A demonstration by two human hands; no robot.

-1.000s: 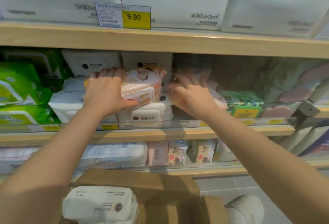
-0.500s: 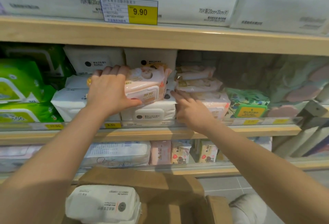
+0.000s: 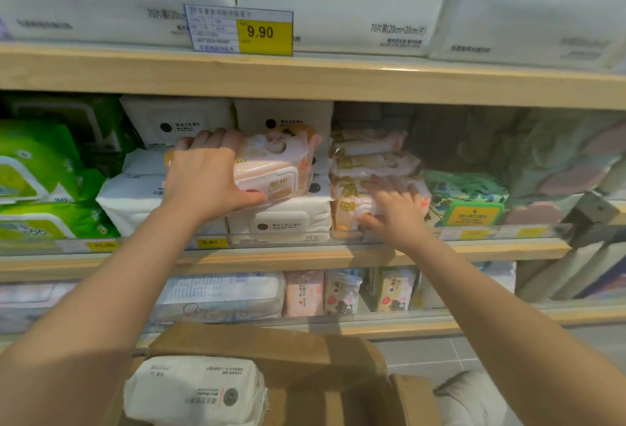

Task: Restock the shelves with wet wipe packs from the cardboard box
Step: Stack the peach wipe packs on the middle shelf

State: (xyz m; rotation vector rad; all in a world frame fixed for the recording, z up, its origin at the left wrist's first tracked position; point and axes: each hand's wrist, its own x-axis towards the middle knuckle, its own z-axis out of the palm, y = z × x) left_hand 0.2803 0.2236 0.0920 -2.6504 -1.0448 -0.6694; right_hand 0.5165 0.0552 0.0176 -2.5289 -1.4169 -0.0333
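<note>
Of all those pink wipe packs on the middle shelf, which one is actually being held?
The pink pack with the flip lid, gripped by the left hand above the white packs. The stacked pink packs beside it lie on the shelf; the right hand only touches the lowest.

Top shelf, light wood: large white towel packs side by side, price tag reading 9.90 at its front edge. Middle shelf: green packs at the left end, white wipe packs stacked at centre, a stack of pink packs just right of them, then a leaf-print pack. Lower shelf: a flat white pack, small pink and cream packs standing upright. Grey tile floor at lower right.
</note>
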